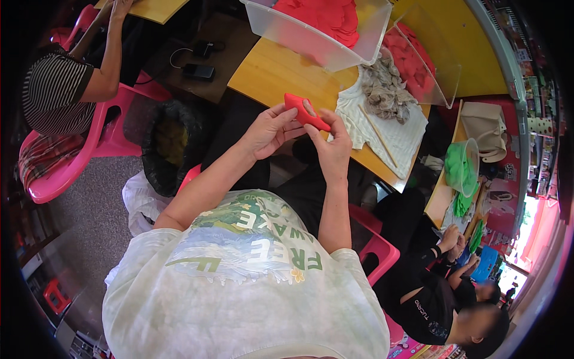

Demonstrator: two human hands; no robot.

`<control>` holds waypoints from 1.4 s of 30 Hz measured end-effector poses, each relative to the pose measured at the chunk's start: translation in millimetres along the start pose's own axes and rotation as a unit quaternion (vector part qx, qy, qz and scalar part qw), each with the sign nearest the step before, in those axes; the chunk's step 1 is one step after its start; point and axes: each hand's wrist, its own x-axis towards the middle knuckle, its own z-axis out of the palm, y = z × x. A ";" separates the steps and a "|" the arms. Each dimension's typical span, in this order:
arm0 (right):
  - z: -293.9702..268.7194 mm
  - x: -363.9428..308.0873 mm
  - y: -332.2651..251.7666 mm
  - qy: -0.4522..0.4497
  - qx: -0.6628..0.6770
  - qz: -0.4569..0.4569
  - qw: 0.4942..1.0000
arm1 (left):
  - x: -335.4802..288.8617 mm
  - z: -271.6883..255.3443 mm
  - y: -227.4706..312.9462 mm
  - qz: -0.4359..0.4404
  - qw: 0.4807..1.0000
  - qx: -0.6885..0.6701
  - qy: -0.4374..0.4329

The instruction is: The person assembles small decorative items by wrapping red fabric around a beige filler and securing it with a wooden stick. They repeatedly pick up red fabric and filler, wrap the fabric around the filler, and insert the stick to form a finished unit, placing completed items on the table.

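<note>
Above the near edge of the yellow table [263,66], both hands hold a small red cloth pouch [293,103]. A slit along its side shows greyish stuffing. My left hand [269,133] pinches the left end between thumb and fingers. My right hand [332,146] grips the right end, thumb against the near side. Just right of the hands, a white cloth shirt [382,134] lies spread on the table. On it are a heap of grey-brown stuffing [385,90] and a thin wooden stick [378,136].
A translucent tub [323,57] of red pieces stands at the table's far side, beside a clear box [442,90] with more red pieces. Left are a black-lined bin [158,173] and a person on a pink chair [48,185]. Co-workers sit right, near a green-filled tub [461,167].
</note>
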 end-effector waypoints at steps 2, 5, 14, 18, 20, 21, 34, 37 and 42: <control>-2.7 -1.4 -9.3 0.025 -0.076 -0.079 0.994 | -0.6 -0.1 -1.1 0.002 0.999 0.033 0.008; -6.0 0.8 -9.7 0.021 -0.157 -0.173 0.972 | -4.0 1.1 -1.8 0.010 0.998 0.059 0.008; -10.4 -7.4 0.6 -0.034 -0.194 -0.145 0.970 | -10.1 3.7 -6.7 0.040 0.986 0.159 0.029; -3.5 -14.2 6.2 -0.039 0.059 0.058 0.996 | -10.9 0.1 -10.7 0.041 0.980 0.190 0.045; -4.2 -17.1 6.4 -0.049 0.119 0.125 0.984 | -10.6 -6.4 -12.4 0.049 0.972 0.224 0.050; -5.3 -17.1 8.3 -0.054 0.136 0.138 0.980 | -10.4 -8.4 -12.6 0.054 0.968 0.240 0.052; -22.8 -17.0 37.6 -0.149 0.295 0.260 0.907 | -19.1 -7.3 -19.1 0.029 0.949 0.312 0.035; -20.7 -20.9 30.7 -0.108 0.280 0.224 0.927 | -23.5 -1.4 -19.4 0.011 0.963 0.268 0.026; -17.3 -27.1 13.4 -0.041 0.031 -0.073 0.996 | -29.1 -2.3 -8.5 -0.172 0.985 -0.013 0.028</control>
